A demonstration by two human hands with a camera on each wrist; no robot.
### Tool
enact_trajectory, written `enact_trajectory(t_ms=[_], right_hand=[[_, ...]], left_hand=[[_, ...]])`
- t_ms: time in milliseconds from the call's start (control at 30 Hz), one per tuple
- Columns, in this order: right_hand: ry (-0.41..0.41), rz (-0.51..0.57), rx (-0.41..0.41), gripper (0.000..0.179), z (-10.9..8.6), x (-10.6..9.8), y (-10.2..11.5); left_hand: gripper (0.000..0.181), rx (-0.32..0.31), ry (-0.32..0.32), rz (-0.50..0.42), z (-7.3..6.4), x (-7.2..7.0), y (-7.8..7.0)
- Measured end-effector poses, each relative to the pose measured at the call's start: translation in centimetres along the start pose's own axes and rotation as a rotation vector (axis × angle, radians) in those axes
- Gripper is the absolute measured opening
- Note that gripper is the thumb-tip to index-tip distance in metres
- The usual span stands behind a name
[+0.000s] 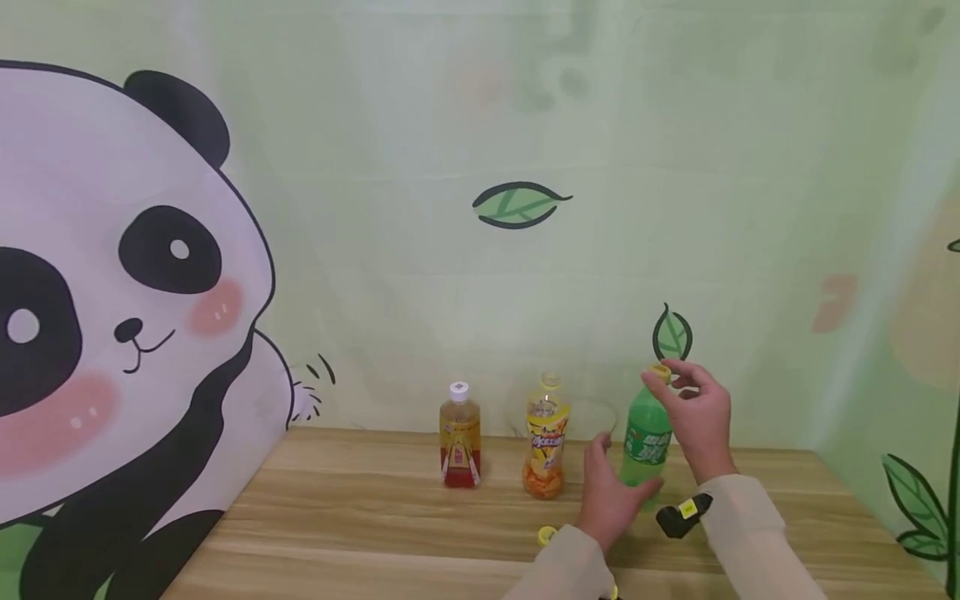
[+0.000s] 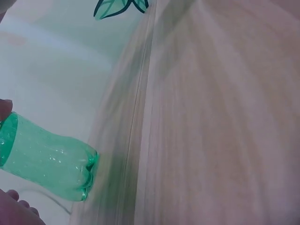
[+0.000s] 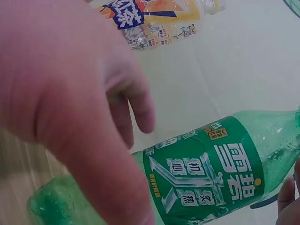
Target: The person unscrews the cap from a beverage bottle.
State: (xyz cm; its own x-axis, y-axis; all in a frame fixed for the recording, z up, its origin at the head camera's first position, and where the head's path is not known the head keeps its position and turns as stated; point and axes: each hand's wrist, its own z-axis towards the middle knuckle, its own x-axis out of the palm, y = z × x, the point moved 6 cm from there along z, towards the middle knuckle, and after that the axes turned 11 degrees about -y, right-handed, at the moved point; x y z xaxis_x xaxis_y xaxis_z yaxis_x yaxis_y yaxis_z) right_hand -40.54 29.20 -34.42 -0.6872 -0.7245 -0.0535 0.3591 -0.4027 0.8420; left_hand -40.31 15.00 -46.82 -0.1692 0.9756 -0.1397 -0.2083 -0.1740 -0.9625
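A green plastic soda bottle (image 1: pixel 647 425) with a green label stands nearly upright at the right of the table. My right hand (image 1: pixel 699 408) pinches its yellow cap (image 1: pixel 660 372) between thumb and fingers. Low beside the bottle is my left hand (image 1: pixel 609 493), thumb and fingers spread around its lower part. In the right wrist view the left hand (image 3: pixel 79 103) has its fingers apart from the bottle (image 3: pixel 206 176), with the thumb overlapping it. The left wrist view shows the bottle's ridged base (image 2: pixel 70 164) close to the tabletop.
An uncapped bottle with orange-yellow wrap (image 1: pixel 545 442) stands left of the green one. Further left is a white-capped bottle of reddish drink (image 1: pixel 460 442). A loose yellow cap (image 1: pixel 547 535) lies on the wooden table (image 1: pixel 360 517). A panda-printed backdrop (image 1: pixel 375 250) rises behind.
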Motion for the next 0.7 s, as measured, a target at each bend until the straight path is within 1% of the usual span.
enact_trajectory(t_ms=[67,200,333,500,667,700], right_hand=[[-0.004,0.0,0.001,0.047,0.0,-0.1,0.0],[-0.011,0.015,0.009,0.045,0.1,-0.2,0.1],[0.0,0.028,0.021,0.045,0.1,0.0,0.2],[0.014,-0.002,0.026,0.046,-0.1,0.2,-0.1],[0.01,-0.014,0.015,0.044,-0.1,0.1,0.0],[0.008,-0.01,0.011,0.044,-0.1,0.0,0.0]], left_hand=[[0.095,0.002,0.009,0.005,0.2,0.3,-0.1],[0.099,0.008,0.05,0.029,0.7,1.0,0.1],[0.098,0.015,0.077,0.031,1.2,1.5,0.1],[0.09,0.001,0.087,-0.015,1.4,1.9,-0.1],[0.078,0.015,0.107,-0.019,1.7,2.6,-0.4],[0.075,0.028,0.11,-0.017,1.7,2.7,-0.5]])
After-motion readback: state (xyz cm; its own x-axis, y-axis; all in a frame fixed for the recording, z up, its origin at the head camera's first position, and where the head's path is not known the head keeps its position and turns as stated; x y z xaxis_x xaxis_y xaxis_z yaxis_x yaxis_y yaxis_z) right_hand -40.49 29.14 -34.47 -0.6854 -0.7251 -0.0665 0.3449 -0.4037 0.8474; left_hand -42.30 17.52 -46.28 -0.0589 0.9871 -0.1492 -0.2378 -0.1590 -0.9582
